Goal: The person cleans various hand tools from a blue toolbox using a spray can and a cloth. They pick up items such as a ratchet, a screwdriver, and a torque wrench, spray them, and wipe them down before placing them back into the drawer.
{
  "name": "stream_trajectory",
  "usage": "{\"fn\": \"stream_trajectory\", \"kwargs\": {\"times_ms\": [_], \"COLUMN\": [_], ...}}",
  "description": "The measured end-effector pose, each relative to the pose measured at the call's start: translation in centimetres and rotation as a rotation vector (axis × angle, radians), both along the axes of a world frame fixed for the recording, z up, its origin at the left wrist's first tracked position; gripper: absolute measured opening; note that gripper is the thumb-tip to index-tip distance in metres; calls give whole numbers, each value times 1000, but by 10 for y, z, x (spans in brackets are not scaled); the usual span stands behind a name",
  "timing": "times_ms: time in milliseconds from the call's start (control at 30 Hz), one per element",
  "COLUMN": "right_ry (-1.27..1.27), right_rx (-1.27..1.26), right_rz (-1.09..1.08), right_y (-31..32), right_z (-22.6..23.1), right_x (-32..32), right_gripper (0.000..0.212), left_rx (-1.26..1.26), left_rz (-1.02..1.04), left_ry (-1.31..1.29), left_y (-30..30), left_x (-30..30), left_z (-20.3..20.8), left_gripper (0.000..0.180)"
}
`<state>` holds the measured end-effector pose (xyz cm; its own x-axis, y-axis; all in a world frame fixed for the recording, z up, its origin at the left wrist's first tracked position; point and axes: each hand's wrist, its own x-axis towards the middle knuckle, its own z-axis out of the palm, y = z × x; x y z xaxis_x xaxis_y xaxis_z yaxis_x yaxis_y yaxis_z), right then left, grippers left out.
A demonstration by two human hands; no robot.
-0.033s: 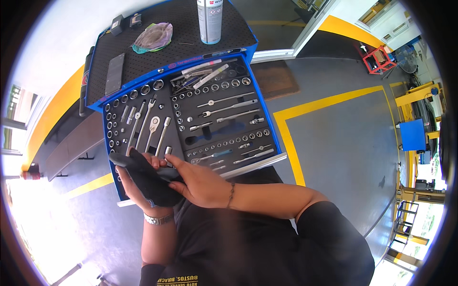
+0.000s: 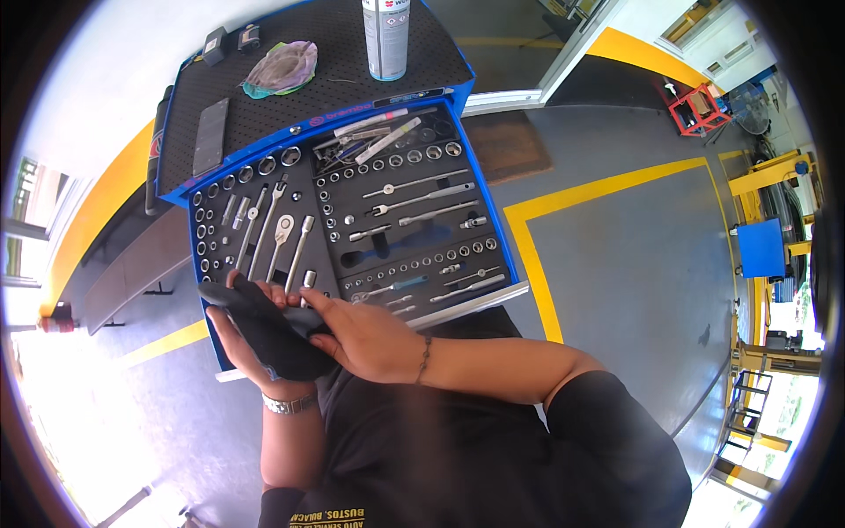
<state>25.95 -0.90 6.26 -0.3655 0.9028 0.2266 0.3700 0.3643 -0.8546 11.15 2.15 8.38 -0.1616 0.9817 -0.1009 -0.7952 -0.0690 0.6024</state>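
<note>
A limp black cloth (image 2: 268, 333), perhaps a glove, is held over the front left of an open tool drawer (image 2: 475, 301). My left hand (image 2: 236, 341) is closed around it from beneath, its fingertips showing past the far edge. From the right, my right hand (image 2: 368, 336) grips the cloth's near right part between thumb and fingers. Whether anything is wrapped inside is hidden. Just beyond the hands, a ratchet (image 2: 283, 231), an extension bar (image 2: 301, 249) and a socket (image 2: 309, 279) lie in the drawer's dark foam.
The drawer belongs to a blue tool chest (image 2: 343, 106). On its top stand a spray can (image 2: 386, 44), a crumpled hairnet-like mesh (image 2: 283, 69) and a dark phone-like slab (image 2: 211, 135). Several sockets and loose markers (image 2: 389, 141) fill the foam. Yellow lines (image 2: 607, 187) mark the grey floor.
My hands and the black cloth have shifted very slightly to the left. My grip looks the same.
</note>
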Motion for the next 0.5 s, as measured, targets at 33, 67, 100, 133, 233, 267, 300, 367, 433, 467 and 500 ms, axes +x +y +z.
{"fn": "stream_trajectory", "kwargs": {"times_ms": [33, 67, 100, 133, 233, 267, 300, 367, 433, 467, 500], "right_ry": [-111, -220, -251, -282, -400, -444, -461, -495, -575, -615, -627], "right_rx": [67, 136, 175, 213, 227, 207, 184, 142, 141, 141, 127], "right_rz": [11, 23, 21, 18, 60, 77, 82, 97, 95, 90, 101], "right_y": [1, 2, -1, -5, -7, -7, -8, -7, -6, -5, -5], "right_z": [1, 3, 4, 4, 7, 8, 9, 12, 9, 8, 6], "right_x": [1, 0, -1, -2, -1, -1, 0, 3, 4, 4, 5], "right_gripper": [59, 57, 55, 54, 54, 55, 55, 56, 56, 57, 57], "left_rx": [-32, -63, -94, -3, 63, 66, 70, 3, -140, -151, -117], "left_rz": [112, 225, 338, 409, 364, 380, 394, 412, 420, 400, 394], "left_ry": [100, 202, 304, 537, 470, 537, 605, 666, 652, 656, 678], "left_y": [4, 11, 15, 17, 18, 18, 19, 22, 25, 25, 26], "left_x": [-2, -3, -6, -13, -18, -22, -25, -26, -22, -23, -24], "left_z": [0, 1, 1, -16, -30, -36, -41, -43, -39, -36, -40], "left_gripper": [55, 56, 58, 63, 63, 63, 63, 62, 60, 55, 54]}}
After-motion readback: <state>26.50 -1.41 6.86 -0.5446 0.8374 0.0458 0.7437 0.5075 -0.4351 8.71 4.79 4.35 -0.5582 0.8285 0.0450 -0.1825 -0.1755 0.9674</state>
